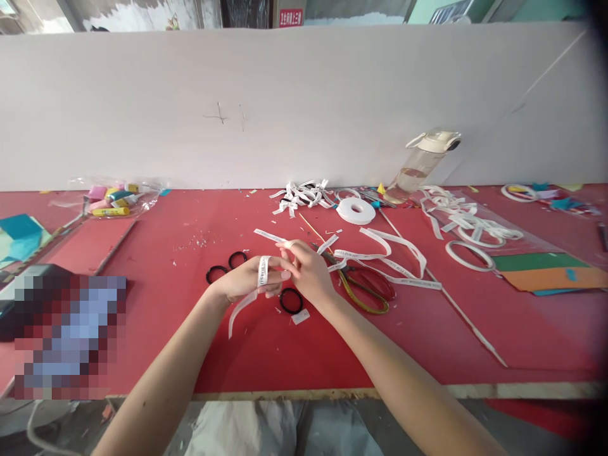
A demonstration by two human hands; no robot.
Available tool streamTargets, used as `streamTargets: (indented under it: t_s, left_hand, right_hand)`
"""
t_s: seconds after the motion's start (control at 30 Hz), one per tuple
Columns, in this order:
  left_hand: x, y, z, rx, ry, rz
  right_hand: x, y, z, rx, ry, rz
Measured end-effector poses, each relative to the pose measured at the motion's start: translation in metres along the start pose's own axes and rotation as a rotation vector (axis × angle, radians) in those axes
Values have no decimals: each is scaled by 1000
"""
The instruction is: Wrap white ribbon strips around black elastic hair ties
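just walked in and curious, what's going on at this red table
A person is wrapping a white printed ribbon strip around the fingers of the left hand, while the right hand pinches it in place. Black hair rings lie on the red table by the hands, with scissors and a ribbon roll beyond.

Craft workshop bench. Red worktable (199, 354) against a plain white partition (304, 107). Around the white ribbon roll (356, 210): cut ribbon pieces (304, 193) just behind-left, scissors (365, 285) in front, coloured paper sheets (546, 271) well right.
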State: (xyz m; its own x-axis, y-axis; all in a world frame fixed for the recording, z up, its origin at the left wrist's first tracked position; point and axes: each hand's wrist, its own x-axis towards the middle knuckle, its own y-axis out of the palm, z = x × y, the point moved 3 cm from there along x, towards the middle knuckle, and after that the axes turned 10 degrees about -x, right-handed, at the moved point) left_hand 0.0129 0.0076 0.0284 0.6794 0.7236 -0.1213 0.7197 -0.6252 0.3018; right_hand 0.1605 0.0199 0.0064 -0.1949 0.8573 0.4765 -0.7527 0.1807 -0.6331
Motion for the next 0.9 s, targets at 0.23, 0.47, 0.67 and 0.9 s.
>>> streamTargets:
  t_s: [0.23,0.47,0.67,0.9]
  left_hand:
    - [-1,-3,-3,-80,-21,13]
    - [0,0,1,-42,-47,55]
    - [1,8,6,13,-126,210]
    - [3,5,10,-28,-136,141]
  right_hand:
    - [-1,-2,16,481,-76,277]
    - [0,7,5,440,31,239]
    - [0,-1,4,308,-24,-7]
    - [-1,-6,9,287,-101,-42]
